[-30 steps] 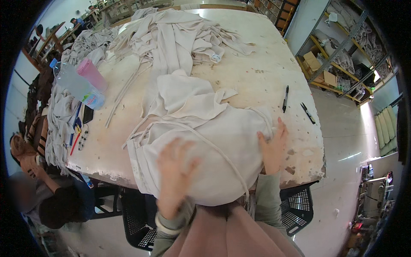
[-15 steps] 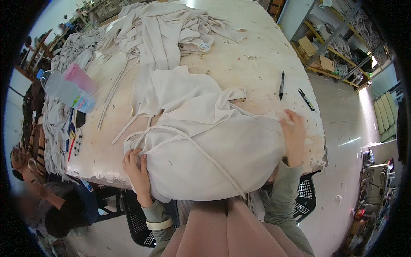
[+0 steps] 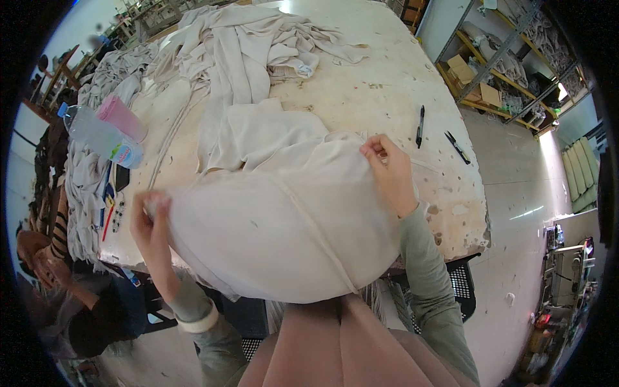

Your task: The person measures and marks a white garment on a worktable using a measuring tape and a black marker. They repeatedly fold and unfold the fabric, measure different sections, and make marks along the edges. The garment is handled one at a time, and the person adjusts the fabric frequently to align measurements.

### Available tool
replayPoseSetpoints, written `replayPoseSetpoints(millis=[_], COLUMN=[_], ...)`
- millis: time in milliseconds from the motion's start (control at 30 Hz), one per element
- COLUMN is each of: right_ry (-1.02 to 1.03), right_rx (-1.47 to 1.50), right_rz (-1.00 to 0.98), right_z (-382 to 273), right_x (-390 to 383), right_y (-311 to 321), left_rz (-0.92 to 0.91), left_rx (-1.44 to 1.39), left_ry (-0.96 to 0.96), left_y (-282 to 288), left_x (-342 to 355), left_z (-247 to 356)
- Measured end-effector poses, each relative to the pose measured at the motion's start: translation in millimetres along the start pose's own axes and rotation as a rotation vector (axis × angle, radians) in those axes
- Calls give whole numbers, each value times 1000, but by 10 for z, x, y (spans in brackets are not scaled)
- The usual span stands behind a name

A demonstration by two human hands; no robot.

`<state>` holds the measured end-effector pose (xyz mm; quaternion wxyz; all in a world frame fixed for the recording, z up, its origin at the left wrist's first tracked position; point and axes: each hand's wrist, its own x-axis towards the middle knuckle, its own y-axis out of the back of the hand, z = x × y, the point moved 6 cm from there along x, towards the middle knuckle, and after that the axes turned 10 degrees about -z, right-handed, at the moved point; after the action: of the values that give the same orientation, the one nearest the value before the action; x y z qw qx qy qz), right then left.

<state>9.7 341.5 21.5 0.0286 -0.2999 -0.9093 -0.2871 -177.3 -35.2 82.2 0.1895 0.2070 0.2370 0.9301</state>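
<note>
A cream garment (image 3: 258, 219) of thin cloth lies spread over the near edge of the table and hangs down in front of me. A narrow cord of the same colour (image 3: 313, 226) runs slantwise across it. My right hand (image 3: 392, 174) pinches the garment's upper right edge between thumb and fingers. At the left edge my left hand (image 3: 152, 222) has its fingers closed on a corner of the cloth, its fingertips smeared by motion. Farther back, the cloth runs on toward a heap of matching cream fabric (image 3: 238, 55).
Two black pens (image 3: 420, 126) lie on the right of the worn table (image 3: 361, 90). To the left stand a plastic water bottle (image 3: 97, 135) and a pink cup (image 3: 122, 118), near a phone (image 3: 122, 178). A co-worker's hands (image 3: 48, 261) show at lower left. Shelves (image 3: 496, 71) stand at far right.
My left hand has moved left and up, drawing the garment's left side outward. My right hand has moved left and taken hold of the upper edge. The cloth is stretched flatter.
</note>
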Motion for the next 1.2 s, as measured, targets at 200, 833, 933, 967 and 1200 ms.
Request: replayPoseSetpoints(millis=[200,833,933,967,1200], right_ry=[265,14,-2,-13,-222], right_rx=[208,-13,-67,-19,196], right_rz=[-128,185,190,182,-7], right_z=[-880,-1027,-930,-895,-697], right_x=[-78,-861,-816,-809,-914], right_y=[-132,534,626,638,445], left_rz=[-283,-937,-790,-796,-782], left_rx=[495,373,521,423,-599], left_ry=[-373,-773,-765,-703,-94], left_y=[-675,-1094,-798,-713,-697], left_x=[473,835,1001,1010,371], left_z=[1034,1488,1385,1329,557])
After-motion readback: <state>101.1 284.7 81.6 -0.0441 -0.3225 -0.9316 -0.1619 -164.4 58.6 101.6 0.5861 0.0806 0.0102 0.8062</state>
